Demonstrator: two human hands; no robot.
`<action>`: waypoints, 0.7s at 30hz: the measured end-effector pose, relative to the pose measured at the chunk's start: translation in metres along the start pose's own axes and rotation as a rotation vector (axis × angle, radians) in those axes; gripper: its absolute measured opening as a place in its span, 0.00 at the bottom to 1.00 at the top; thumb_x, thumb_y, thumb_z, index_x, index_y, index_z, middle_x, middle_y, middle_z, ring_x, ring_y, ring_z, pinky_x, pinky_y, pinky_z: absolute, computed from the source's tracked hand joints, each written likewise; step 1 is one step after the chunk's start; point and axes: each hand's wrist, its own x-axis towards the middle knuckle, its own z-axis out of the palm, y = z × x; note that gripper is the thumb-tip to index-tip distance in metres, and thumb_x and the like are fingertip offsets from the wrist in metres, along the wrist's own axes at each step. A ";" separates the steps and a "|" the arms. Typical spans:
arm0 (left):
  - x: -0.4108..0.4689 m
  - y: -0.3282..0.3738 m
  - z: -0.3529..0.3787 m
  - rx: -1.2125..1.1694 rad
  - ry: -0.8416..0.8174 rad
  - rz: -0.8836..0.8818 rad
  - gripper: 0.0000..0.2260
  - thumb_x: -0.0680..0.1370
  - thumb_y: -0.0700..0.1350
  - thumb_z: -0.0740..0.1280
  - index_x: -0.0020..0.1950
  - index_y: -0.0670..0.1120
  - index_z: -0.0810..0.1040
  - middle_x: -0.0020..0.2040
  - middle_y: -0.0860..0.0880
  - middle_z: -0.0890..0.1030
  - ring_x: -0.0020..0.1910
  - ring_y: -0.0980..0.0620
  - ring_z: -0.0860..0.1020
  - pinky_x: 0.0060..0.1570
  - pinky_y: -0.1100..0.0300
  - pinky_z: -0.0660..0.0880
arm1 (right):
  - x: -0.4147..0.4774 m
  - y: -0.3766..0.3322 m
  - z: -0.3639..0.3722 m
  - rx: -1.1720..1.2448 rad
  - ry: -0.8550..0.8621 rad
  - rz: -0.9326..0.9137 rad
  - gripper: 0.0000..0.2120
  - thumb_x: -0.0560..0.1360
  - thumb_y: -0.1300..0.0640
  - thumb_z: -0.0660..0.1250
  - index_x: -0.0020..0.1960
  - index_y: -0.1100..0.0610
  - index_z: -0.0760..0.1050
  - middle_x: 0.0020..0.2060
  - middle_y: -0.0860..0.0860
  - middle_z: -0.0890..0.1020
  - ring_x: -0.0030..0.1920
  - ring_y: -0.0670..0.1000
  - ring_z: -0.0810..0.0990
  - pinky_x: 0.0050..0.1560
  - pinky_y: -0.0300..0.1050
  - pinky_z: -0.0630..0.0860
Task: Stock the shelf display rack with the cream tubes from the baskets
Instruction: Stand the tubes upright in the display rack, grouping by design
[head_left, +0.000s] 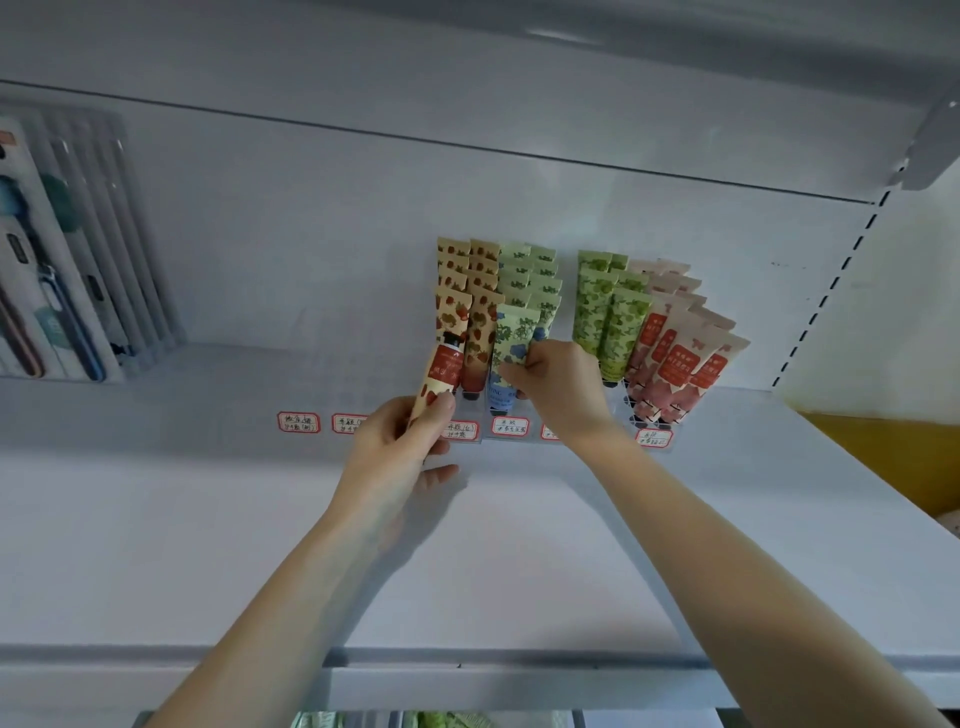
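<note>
A clear display rack (623, 402) on the white shelf holds rows of cream tubes, caps down. My left hand (395, 447) pinches a strawberry tube (441, 371) with a red label and holds it cap up, just in front of the strawberry row (470, 291). My right hand (558, 382) grips the front blue-flower tube (511, 338) in its row. Right of a gap stand bright green tubes (613, 312) and pink tubes (675, 353).
Red-bordered price labels (298, 422) line the rack's front. Boxed toothbrush packs (57, 254) lean at the shelf's far left. The white shelf (519, 545) stretches toward me to a metal front edge. A yellow panel (893, 457) sits at the right. Green items show below the shelf (441, 719).
</note>
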 end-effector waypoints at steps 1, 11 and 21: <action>-0.001 0.000 0.001 -0.011 -0.012 -0.004 0.07 0.75 0.47 0.68 0.44 0.43 0.77 0.36 0.49 0.73 0.38 0.54 0.74 0.42 0.52 0.79 | 0.002 0.000 -0.001 -0.031 -0.015 0.000 0.15 0.75 0.57 0.67 0.32 0.62 0.69 0.37 0.64 0.82 0.34 0.52 0.73 0.29 0.42 0.64; -0.007 0.005 -0.001 -0.148 -0.195 -0.129 0.13 0.68 0.44 0.69 0.50 0.41 0.76 0.42 0.44 0.82 0.37 0.52 0.83 0.32 0.53 0.81 | 0.003 0.003 -0.005 0.025 -0.052 0.027 0.15 0.72 0.61 0.69 0.36 0.74 0.77 0.35 0.69 0.80 0.32 0.51 0.68 0.29 0.40 0.62; -0.006 0.005 0.001 0.151 -0.152 0.056 0.05 0.74 0.36 0.69 0.48 0.41 0.79 0.41 0.45 0.84 0.37 0.55 0.83 0.34 0.62 0.79 | -0.030 -0.008 -0.054 0.291 -0.105 -0.137 0.10 0.77 0.55 0.65 0.54 0.59 0.80 0.45 0.47 0.82 0.44 0.41 0.80 0.49 0.34 0.76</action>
